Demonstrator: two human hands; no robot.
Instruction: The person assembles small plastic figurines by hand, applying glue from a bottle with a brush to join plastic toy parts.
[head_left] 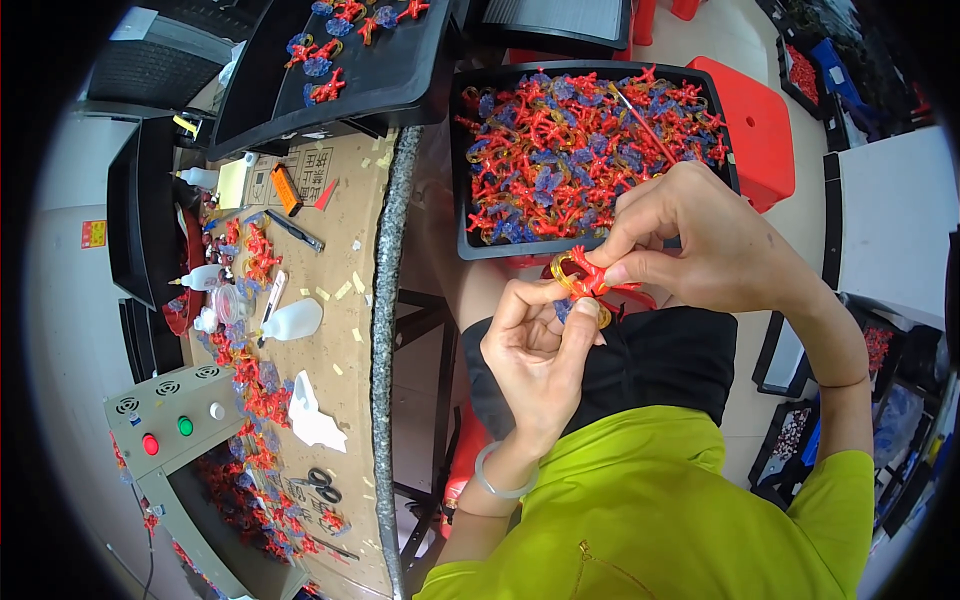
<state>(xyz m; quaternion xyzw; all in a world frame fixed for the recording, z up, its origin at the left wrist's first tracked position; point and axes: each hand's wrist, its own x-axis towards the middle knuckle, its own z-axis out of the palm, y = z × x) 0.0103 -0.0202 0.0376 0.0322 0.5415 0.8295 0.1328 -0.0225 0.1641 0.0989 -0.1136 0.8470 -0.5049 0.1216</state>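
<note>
Both hands meet over my lap around a small red plastic figure [590,280] with clear yellow and blue parts. My left hand [535,350] pinches its lower side between thumb and fingers, near the blue and yellow pieces. From the upper right, my right hand [690,240] grips the red part with thumb and bent fingers. The fingertips hide some of the figure. Just beyond the hands is a black tray [463,215] heaped with similar red, blue and yellow figures [560,170]. A thin red-handled stick [645,130] lies on the heap.
On the left, a cardboard-covered bench [350,420] carries more figures, a white squeeze bottle [293,320], scissors [318,485] and a grey machine [185,405] with coloured buttons. Another black tray [390,95] overhangs its far end. A red stool [760,130] stands behind the heaped tray.
</note>
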